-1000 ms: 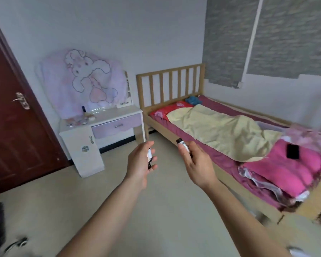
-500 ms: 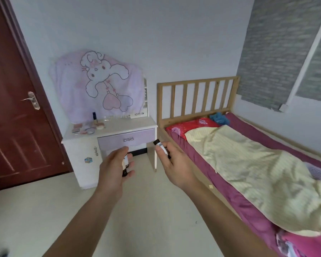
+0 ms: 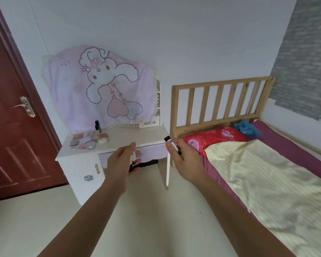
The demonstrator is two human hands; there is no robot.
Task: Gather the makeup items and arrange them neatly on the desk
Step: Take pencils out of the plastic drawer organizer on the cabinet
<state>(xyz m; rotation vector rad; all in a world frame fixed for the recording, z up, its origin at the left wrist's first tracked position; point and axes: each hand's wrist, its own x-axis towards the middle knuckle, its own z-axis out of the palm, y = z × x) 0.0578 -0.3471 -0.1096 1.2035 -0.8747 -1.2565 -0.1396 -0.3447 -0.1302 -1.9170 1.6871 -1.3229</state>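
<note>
Both hands are out front and both are loaded: the left hand (image 3: 122,162) curls round a small bottle (image 3: 133,157), mostly hidden behind the palm, and the right hand (image 3: 185,160) grips a white tube (image 3: 170,141), black cap poking up above the thumb. One item per hand, I'd say, so both reach the desk (image 3: 137,135) in one trip. The desk lies beyond both fists, its bare stretch just past the left knuckles. The palettes (image 3: 89,140) and a dark-capped bottle (image 3: 97,126) sit off to that hand's left, bunched together, likely leaving room for these two.
</note>
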